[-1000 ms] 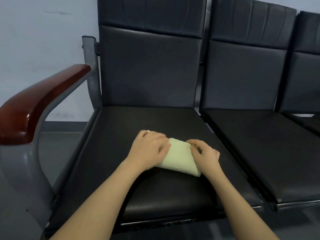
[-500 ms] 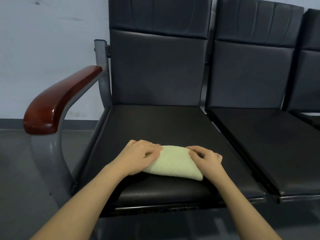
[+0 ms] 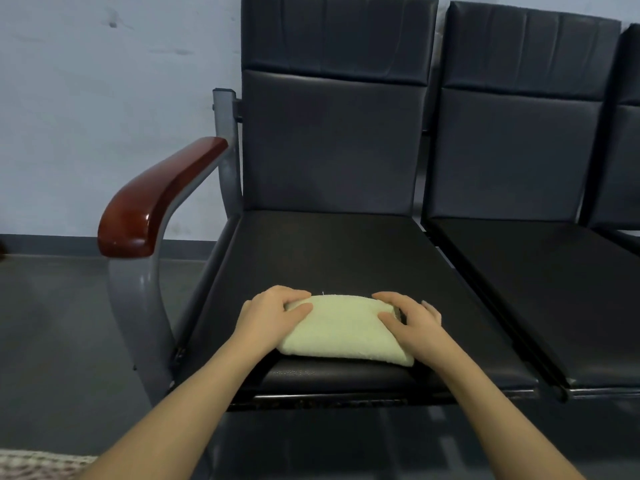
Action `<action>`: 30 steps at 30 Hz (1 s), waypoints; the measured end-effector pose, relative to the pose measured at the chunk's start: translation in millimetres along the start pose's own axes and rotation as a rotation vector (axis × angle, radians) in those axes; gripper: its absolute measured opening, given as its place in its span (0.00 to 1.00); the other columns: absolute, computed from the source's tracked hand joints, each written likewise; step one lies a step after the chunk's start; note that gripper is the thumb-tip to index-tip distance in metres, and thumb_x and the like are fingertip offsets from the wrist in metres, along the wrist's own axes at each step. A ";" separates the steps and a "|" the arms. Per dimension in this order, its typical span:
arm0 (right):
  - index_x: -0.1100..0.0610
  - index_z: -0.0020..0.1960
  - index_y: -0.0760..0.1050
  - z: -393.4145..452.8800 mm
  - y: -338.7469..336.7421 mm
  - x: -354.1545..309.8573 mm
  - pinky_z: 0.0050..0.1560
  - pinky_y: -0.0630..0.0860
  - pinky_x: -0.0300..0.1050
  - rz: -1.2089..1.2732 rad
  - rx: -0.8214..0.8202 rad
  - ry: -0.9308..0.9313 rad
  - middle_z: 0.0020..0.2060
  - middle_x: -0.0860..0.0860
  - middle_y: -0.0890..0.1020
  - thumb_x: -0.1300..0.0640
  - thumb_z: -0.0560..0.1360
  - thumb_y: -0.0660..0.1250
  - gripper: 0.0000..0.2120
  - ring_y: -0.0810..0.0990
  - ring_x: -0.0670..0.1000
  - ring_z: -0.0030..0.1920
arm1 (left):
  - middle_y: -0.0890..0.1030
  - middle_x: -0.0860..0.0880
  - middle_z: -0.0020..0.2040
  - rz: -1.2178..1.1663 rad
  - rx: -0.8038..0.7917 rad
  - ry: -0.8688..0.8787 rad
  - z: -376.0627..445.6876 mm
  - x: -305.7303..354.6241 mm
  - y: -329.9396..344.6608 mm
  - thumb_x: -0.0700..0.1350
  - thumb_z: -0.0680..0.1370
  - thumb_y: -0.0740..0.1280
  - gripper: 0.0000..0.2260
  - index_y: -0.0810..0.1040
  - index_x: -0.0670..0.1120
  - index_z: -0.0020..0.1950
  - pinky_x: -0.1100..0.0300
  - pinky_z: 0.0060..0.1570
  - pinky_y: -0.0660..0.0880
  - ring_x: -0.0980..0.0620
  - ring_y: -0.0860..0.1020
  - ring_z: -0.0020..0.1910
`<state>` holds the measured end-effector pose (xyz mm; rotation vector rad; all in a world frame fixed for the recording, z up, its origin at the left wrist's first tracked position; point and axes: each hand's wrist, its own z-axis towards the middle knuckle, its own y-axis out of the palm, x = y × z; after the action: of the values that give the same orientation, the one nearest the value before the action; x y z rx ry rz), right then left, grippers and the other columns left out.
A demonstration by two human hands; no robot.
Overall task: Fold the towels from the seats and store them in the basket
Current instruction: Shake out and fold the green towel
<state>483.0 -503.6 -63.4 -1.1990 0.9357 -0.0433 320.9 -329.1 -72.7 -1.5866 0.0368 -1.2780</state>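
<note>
We record one folded pale towel [image 3: 341, 329] near the front edge of the leftmost seat [image 3: 332, 251]; our left hand [image 3: 268, 315] and right hand [image 3: 414, 318] grip its ends, fingers curled over. Left: a red-brown armrest [image 3: 157, 197]. Right: a second seat [image 3: 554, 289]. Near-left corner: a woven rim [image 3: 38, 464].

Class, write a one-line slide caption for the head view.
Both hands, left hand and right hand, grip a folded towel on a black seat.
</note>
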 end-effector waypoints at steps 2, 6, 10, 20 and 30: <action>0.45 0.66 0.70 1.8 2.0 -0.1 0.76 0.41 0.49 -0.008 0.003 -0.023 0.47 0.40 0.73 0.56 0.80 0.59 0.16 0.71 0.38 0.49 | 0.78 0.59 0.60 0.092 -0.018 -0.020 -1.0 5.8 -1.5 0.53 0.78 0.64 0.12 0.78 0.58 0.61 0.52 0.66 0.65 0.55 0.73 0.62; 0.44 0.65 0.70 0.2 7.9 -0.8 0.71 0.49 0.42 0.011 0.038 -0.061 0.45 0.38 0.69 0.58 0.80 0.59 0.16 0.69 0.39 0.50 | 0.77 0.53 0.59 0.257 -0.021 0.007 -1.3 12.3 -1.7 0.54 0.79 0.62 0.13 0.75 0.57 0.62 0.55 0.64 0.64 0.52 0.75 0.58; 0.44 0.64 0.71 -2.5 12.1 1.8 0.69 0.62 0.49 0.057 0.047 -0.058 0.50 0.39 0.69 0.58 0.80 0.59 0.15 0.72 0.41 0.46 | 0.72 0.54 0.58 0.290 -0.008 0.050 -4.3 15.6 1.8 0.52 0.79 0.61 0.11 0.72 0.56 0.61 0.55 0.60 0.64 0.52 0.74 0.53; 0.43 0.53 0.76 -15.8 11.5 -18.9 0.49 0.67 0.26 0.284 0.205 -0.207 0.51 0.41 0.76 0.63 0.77 0.63 0.15 0.74 0.39 0.52 | 0.72 0.56 0.53 0.025 0.223 0.107 -30.1 26.2 -25.4 0.48 0.78 0.66 0.15 0.76 0.54 0.64 0.57 0.53 0.72 0.53 0.74 0.51; 0.48 0.53 0.80 -33.9 32.3 -147.5 0.48 0.69 0.27 0.545 0.122 -0.532 0.50 0.43 0.79 0.63 0.76 0.65 0.12 0.75 0.39 0.51 | 0.68 0.51 0.58 0.255 0.540 0.022 -100.9 10.4 -153.1 0.49 0.78 0.64 0.16 0.75 0.52 0.66 0.51 0.58 0.71 0.47 0.74 0.54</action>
<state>353.2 -444.4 -3.6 -0.7514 0.7421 0.6182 169.7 -334.8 31.3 -1.0650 -0.0838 -0.9983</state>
